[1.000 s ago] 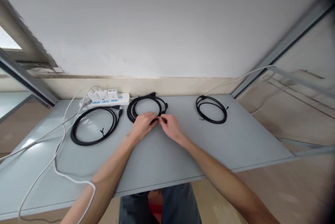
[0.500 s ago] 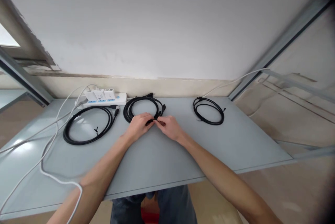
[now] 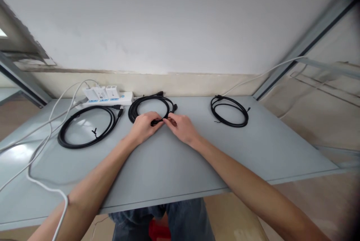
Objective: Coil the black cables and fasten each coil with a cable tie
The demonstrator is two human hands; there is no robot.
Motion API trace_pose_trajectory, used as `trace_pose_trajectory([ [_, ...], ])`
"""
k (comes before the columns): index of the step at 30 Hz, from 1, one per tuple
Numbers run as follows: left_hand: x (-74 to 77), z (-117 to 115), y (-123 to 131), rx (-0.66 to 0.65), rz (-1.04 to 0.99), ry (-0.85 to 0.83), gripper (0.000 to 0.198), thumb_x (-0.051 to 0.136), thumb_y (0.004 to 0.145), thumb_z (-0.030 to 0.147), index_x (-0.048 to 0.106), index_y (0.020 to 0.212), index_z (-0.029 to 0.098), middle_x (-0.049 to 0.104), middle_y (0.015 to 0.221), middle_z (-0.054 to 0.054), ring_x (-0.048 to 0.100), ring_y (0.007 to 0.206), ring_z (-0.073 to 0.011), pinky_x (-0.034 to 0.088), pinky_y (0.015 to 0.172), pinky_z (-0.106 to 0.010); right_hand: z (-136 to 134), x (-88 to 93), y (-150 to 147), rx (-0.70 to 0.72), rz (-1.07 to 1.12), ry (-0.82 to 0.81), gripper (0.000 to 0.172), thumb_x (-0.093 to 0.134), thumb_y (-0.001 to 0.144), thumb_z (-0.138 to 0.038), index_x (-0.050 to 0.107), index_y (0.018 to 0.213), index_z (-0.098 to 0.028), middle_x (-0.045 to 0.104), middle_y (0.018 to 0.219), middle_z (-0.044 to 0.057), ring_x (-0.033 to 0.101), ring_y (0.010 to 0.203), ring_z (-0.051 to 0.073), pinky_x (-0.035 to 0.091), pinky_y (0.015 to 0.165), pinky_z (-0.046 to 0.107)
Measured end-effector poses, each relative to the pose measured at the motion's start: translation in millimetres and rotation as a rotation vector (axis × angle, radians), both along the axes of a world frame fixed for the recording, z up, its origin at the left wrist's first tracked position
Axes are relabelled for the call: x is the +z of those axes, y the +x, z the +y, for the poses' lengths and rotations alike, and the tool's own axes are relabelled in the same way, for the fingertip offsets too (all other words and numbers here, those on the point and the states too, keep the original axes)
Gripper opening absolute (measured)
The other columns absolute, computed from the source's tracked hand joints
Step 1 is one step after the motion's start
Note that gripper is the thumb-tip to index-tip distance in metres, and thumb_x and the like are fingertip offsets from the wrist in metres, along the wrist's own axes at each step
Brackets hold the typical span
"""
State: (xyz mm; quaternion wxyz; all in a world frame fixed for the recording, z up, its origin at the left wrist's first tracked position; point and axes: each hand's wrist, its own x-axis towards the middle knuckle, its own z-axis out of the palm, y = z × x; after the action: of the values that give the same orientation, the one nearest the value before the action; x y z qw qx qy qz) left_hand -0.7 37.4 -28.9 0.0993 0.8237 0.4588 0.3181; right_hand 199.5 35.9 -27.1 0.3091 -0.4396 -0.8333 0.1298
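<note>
A coiled black cable (image 3: 133, 108) lies on the grey table, with its plug ends at the back and right of the coil. My left hand (image 3: 145, 125) is closed around the near side of this coil. Close beside it, my right hand (image 3: 181, 126) pinches at the same near edge, fingertips almost meeting the left ones. Whether a tie is between the right fingertips is too small to tell. Another coiled black cable (image 3: 66, 144) with a twist tie (image 3: 95, 132) lies to the left. A third coiled black cable (image 3: 229, 124) lies to the right.
A white power strip (image 3: 128, 98) with white chargers (image 3: 113, 91) plugged in stands at the back left. White cords (image 3: 46, 187) run across the table's left side and over my left forearm. A wall rises behind the table (image 3: 174, 173), and metal posts stand at both sides.
The view has shifted slightly, so the side coils appear farther apart. Both hands stay at the near edge of the middle coil, with small finger movements.
</note>
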Motion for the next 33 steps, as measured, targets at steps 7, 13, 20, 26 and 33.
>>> trace_pose_trajectory([
  [7,1.2,-0.9,-0.5,-0.011,-0.046,-0.031,0.021,0.059,0.092,0.037,0.07,0.095,0.019,0.071,0.086,-0.003,0.064,0.078,-0.0176,0.047,0.072,-0.028,-2.1,0.3,0.4,0.02,-0.04,0.094,0.023,0.048,0.104,-0.028,0.059,0.086,-0.02,0.061,0.078,0.0,0.051,0.069,0.014,0.031,0.066,0.026],
  [13,4.4,-1.5,-0.3,-0.06,-0.054,0.018,0.025,0.056,0.092,0.036,0.072,0.105,0.02,0.071,0.091,-0.004,0.064,0.084,-0.0182,0.047,0.078,-0.029,-2.7,4.1,7.0,0.066,0.005,0.053,0.021,0.048,0.103,-0.027,0.061,0.088,-0.02,0.059,0.077,-0.002,0.05,0.069,0.013,0.033,0.067,0.024],
  [20,5.4,-3.9,1.3,-0.016,-0.037,0.022,0.022,0.057,0.09,0.039,0.061,0.083,0.019,0.062,0.077,0.0,0.052,0.069,-0.0141,0.04,0.067,-0.026,-3.1,5.0,10.2,0.103,0.096,-0.022,0.025,0.044,0.105,-0.035,0.061,0.091,-0.021,0.051,0.068,-0.005,0.045,0.063,0.012,0.032,0.064,0.023],
  [26,6.7,-7.6,4.7,0.012,0.057,0.038,0.024,0.054,0.093,0.037,0.049,0.076,0.02,0.052,0.07,0.004,0.042,0.064,-0.0122,0.03,0.061,-0.026,-2.5,3.7,9.2,0.138,0.155,-0.042,0.031,0.049,0.103,-0.047,0.06,0.091,-0.021,0.05,0.067,-0.005,0.043,0.062,0.012,0.035,0.066,0.023],
  [33,4.4,-3.3,4.0,-0.049,-0.01,-0.03,0.03,0.053,0.097,0.04,0.046,0.076,0.02,0.051,0.069,0.004,0.043,0.064,-0.012,0.031,0.062,-0.026,7.4,-3.8,7.7,0.177,0.253,-0.045,0.028,0.051,0.102,-0.041,0.059,0.085,-0.02,0.057,0.073,-0.002,0.049,0.066,0.013,0.037,0.067,0.024],
])
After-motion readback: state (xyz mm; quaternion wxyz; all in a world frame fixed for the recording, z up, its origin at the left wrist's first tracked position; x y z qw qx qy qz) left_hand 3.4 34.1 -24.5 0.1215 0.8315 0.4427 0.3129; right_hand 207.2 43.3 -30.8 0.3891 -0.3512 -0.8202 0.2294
